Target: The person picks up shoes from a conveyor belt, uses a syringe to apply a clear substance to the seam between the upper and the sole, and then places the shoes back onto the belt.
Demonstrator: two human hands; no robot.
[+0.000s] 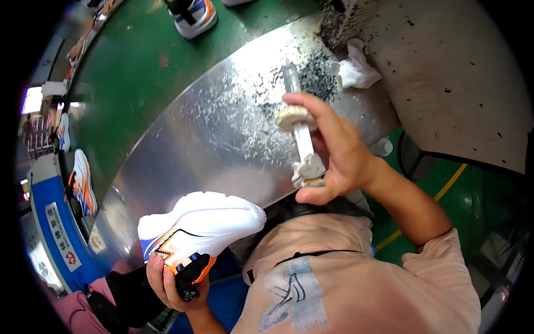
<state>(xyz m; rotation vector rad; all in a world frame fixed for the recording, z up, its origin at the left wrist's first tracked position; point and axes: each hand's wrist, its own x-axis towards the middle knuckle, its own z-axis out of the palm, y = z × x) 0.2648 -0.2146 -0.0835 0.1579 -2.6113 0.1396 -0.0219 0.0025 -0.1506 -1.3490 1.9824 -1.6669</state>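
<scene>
My left hand (171, 286) is wrapped round the upper of a sneaker (214, 225) at the lower left. The shoe lies on its side, its thick white sole facing up and right; orange, blue and black show on its upper. Above the metal table my right hand (347, 147) curls round a slim hand tool (303, 139). This tool has a grey pointed end directed away from me, a cream disc round its shaft and a crumpled whitish lump near my thumb. Its exact kind is unclear. Tool and shoe are apart.
The curved metal table (183, 142) is strewn with white and black crumbs (267, 106). A crumpled white tissue (359, 67) lies by a beige panel (450, 72). More sneakers (82, 181) stand on the left, beside a blue machine part (53, 222). Someone's pink sleeve (103, 289) shows lower left.
</scene>
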